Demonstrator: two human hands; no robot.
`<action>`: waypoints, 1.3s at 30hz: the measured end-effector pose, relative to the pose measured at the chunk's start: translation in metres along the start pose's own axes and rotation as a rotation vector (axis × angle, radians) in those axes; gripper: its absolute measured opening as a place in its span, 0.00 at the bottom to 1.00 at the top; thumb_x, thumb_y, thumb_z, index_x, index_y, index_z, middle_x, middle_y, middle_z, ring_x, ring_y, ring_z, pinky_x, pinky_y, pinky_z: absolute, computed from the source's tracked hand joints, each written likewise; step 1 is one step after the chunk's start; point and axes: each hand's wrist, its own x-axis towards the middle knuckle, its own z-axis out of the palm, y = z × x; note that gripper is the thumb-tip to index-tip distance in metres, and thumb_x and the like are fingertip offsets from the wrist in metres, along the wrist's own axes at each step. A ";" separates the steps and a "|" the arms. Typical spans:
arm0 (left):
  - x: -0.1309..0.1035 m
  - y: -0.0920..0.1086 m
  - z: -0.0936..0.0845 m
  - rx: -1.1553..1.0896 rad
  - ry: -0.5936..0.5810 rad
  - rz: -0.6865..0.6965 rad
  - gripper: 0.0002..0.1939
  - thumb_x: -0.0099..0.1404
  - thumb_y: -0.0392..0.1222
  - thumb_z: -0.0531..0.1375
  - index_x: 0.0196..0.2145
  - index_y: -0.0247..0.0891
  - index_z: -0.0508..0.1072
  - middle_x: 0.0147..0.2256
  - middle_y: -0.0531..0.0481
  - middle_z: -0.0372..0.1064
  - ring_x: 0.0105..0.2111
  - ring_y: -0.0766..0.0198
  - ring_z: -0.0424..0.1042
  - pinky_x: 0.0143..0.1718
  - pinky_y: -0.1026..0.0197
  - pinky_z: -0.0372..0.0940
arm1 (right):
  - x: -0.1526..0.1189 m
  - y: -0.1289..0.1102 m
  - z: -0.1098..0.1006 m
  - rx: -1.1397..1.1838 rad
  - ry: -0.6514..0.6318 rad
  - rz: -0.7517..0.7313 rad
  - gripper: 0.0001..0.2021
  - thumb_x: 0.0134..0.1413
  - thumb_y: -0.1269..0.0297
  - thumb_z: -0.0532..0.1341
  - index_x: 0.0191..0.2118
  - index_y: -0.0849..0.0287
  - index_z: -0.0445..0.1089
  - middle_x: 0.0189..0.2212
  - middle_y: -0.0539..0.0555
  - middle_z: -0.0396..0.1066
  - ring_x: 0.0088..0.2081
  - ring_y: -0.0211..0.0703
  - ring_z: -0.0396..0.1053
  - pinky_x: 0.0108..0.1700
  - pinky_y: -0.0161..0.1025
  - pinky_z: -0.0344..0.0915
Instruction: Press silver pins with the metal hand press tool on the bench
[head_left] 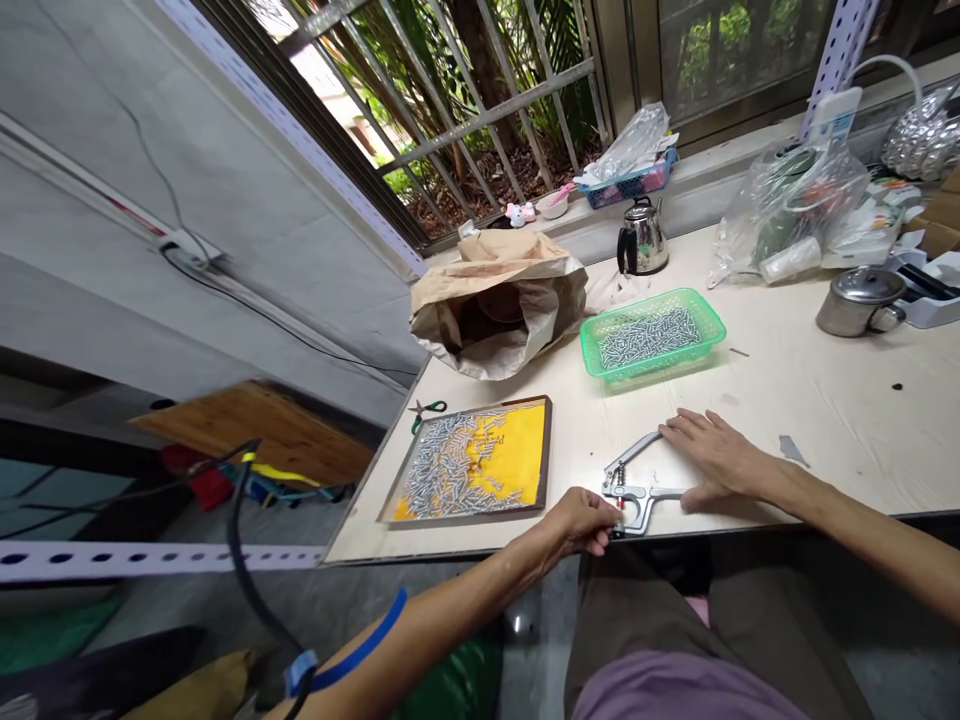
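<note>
A silver hand plier with two long handles and a spring (639, 512) lies at the table's front edge. At its jaw end, my left hand (583, 518) is closed in a pinch; what sits between the fingertips is too small to make out. My right hand (709, 455) is open over the handle ends, fingers stretched out, the fingertips at the upper handle and the thumb by the lower one. Left of the plier lies a shallow tray (548, 455) with a yellow bottom and many small silver metal pins. Similar pins fill a green plastic basket (592, 335) farther back.
A brown paper bag (487, 290) stands open behind the tray, with green-handled scissors (426, 408) at the table's left edge. Toward the back are a kettle (651, 240) and a clear plastic bag (787, 210). A lidded metal cup (859, 300) stands at the right.
</note>
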 end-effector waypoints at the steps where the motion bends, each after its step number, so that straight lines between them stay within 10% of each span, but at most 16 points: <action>1: 0.001 -0.001 0.000 -0.006 0.001 0.005 0.17 0.45 0.46 0.70 0.19 0.32 0.67 0.12 0.58 0.61 0.12 0.73 0.61 0.16 0.69 0.59 | 0.001 0.001 0.000 -0.002 0.010 -0.010 0.50 0.33 0.46 0.69 0.62 0.65 0.54 0.61 0.71 0.53 0.63 0.67 0.45 0.59 0.62 0.48; 6: 0.003 -0.006 0.000 -0.023 0.018 0.016 0.16 0.46 0.44 0.70 0.19 0.32 0.67 0.12 0.58 0.61 0.11 0.72 0.61 0.15 0.69 0.59 | 0.006 0.002 -0.001 0.014 -0.055 -0.033 0.51 0.32 0.46 0.69 0.63 0.63 0.52 0.63 0.67 0.49 0.64 0.68 0.39 0.60 0.63 0.43; 12: 0.001 -0.007 0.003 -0.014 0.023 0.030 0.17 0.48 0.47 0.68 0.20 0.33 0.67 0.11 0.57 0.61 0.11 0.72 0.60 0.15 0.69 0.57 | 0.011 -0.008 -0.015 0.009 -0.119 0.013 0.49 0.31 0.52 0.71 0.60 0.67 0.55 0.56 0.70 0.59 0.57 0.65 0.55 0.58 0.60 0.49; 17: -0.007 -0.009 0.004 0.126 0.075 0.073 0.17 0.54 0.50 0.64 0.21 0.33 0.68 0.13 0.56 0.61 0.13 0.70 0.62 0.18 0.67 0.59 | 0.005 -0.017 -0.021 0.002 -0.069 0.001 0.31 0.34 0.57 0.71 0.47 0.65 0.67 0.44 0.63 0.66 0.45 0.56 0.63 0.49 0.48 0.61; 22: -0.014 -0.007 0.012 0.615 0.445 0.661 0.11 0.62 0.46 0.58 0.33 0.35 0.73 0.30 0.48 0.70 0.33 0.60 0.71 0.36 0.58 0.66 | -0.001 -0.022 -0.020 0.028 -0.049 0.046 0.23 0.38 0.63 0.70 0.43 0.64 0.68 0.42 0.61 0.65 0.43 0.53 0.62 0.42 0.44 0.63; 26: 0.004 0.009 0.028 0.902 0.432 1.061 0.27 0.55 0.46 0.66 0.51 0.36 0.65 0.49 0.41 0.66 0.49 0.51 0.64 0.49 0.50 0.63 | -0.004 -0.023 -0.020 0.056 -0.052 0.047 0.22 0.41 0.65 0.70 0.44 0.63 0.68 0.41 0.60 0.66 0.43 0.51 0.62 0.42 0.43 0.62; 31: 0.028 0.031 0.039 1.077 0.302 1.155 0.30 0.57 0.47 0.64 0.53 0.36 0.60 0.49 0.41 0.64 0.48 0.52 0.63 0.48 0.50 0.63 | -0.007 -0.018 -0.022 0.078 -0.097 0.094 0.32 0.34 0.61 0.73 0.48 0.65 0.66 0.43 0.62 0.65 0.44 0.53 0.62 0.43 0.44 0.62; 39: 0.035 0.034 0.046 1.065 0.393 1.087 0.08 0.63 0.42 0.59 0.39 0.37 0.68 0.35 0.47 0.66 0.38 0.57 0.64 0.39 0.55 0.64 | -0.003 -0.013 -0.010 -0.013 -0.037 0.077 0.02 0.54 0.70 0.61 0.35 0.60 0.70 0.33 0.55 0.68 0.37 0.45 0.65 0.39 0.39 0.58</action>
